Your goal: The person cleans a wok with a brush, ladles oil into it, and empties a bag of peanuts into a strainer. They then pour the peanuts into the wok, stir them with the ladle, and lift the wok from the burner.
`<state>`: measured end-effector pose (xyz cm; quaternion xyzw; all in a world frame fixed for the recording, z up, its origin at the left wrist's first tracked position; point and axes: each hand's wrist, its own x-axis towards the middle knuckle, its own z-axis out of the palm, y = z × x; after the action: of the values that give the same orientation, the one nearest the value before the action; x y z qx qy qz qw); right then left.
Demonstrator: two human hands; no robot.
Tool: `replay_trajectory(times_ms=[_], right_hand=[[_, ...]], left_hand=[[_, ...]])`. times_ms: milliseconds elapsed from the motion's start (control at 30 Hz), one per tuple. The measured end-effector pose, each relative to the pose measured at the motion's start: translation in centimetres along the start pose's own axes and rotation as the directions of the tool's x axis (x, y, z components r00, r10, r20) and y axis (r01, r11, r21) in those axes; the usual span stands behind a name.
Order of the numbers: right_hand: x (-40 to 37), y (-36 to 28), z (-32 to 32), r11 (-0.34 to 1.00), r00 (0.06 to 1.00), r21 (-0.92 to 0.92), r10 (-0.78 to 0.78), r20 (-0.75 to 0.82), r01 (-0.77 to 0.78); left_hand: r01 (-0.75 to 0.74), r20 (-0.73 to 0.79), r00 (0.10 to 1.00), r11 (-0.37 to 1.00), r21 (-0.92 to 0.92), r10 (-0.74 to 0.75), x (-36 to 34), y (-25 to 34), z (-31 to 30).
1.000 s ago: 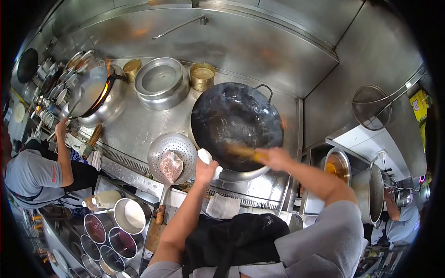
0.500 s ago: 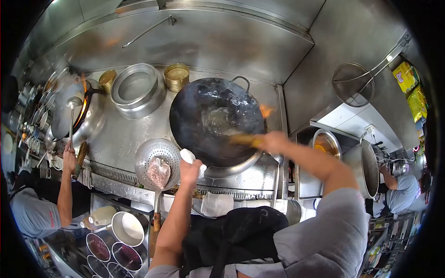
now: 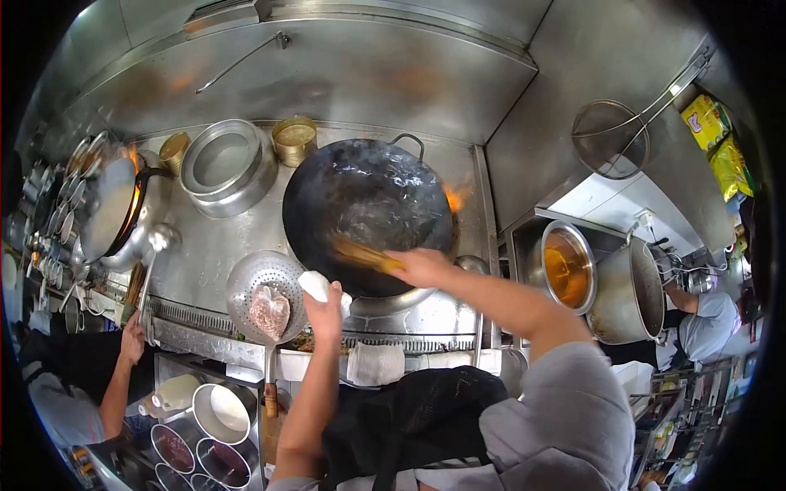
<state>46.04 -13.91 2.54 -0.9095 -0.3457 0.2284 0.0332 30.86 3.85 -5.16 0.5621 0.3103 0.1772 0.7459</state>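
Note:
My right hand (image 3: 419, 268) is closed around a bamboo wok brush (image 3: 362, 253), its bristles down inside a large black wok (image 3: 315, 204). Water swirls and steams in the wok (image 3: 385, 219), and flame shows at its right edge. A folded white cloth (image 3: 313, 286) is gripped in my left hand (image 3: 327, 315) at the wok's near left rim. Just left of that hand lies a perforated strainer ladle (image 3: 242, 286) with a wooden handle. In it rests a clear plastic bag of pinkish pieces (image 3: 268, 313), possibly meat.
A metal pot (image 3: 246, 192) and two tins stand behind on the stove. At right are a bowl of orange liquid (image 3: 566, 266) and a tall pot (image 3: 626, 303). A co-worker's hand (image 3: 133, 337) holds a ladle at left, beside a flaming wok. Containers (image 3: 223, 412) sit lower left.
My right hand has swept the brush leftward and toward me across the wok. My left hand keeps the cloth near the rim. The co-worker's ladle has come down from the left wok.

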Motion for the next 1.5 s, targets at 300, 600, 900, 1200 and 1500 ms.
replay_trajectory(times_ms=[300, 600, 900, 1200, 1500], right_hand=[[8.8, 11.6, -10.0, 0.890, 0.983, -0.440, 0.046, -0.178, -0.121], [14.9, 1.5, 2.2, 0.944, 0.800, 0.267, 0.309, -0.513, -0.194], [-0.7, 5.4, 0.2, 0.964, 0.967, 0.240, -0.164, 0.193, 0.116], [11.4, 2.8, 0.4, 0.961, 0.923, 0.045, 0.276, -0.267, -0.274], [0.1, 8.4, -5.0, 0.927, 0.997, -0.368, 0.058, -0.041, -0.069]], left_hand=[[-0.035, -0.122, 0.991, 0.991, 0.133, 0.052, -0.4, -0.5, 1.0], [-0.043, -0.085, 0.993, 0.937, 0.348, 0.077, 1.5, -2.5, -1.2], [-0.070, -0.051, 0.994, 0.930, 0.361, 0.094, 1.2, -1.6, -0.8], [-0.096, 0.080, 0.993, 0.985, 0.145, 0.085, 1.0, -4.0, -0.7], [0.046, 0.042, 0.998, 0.997, 0.057, -0.048, 1.3, -2.3, -0.1]])
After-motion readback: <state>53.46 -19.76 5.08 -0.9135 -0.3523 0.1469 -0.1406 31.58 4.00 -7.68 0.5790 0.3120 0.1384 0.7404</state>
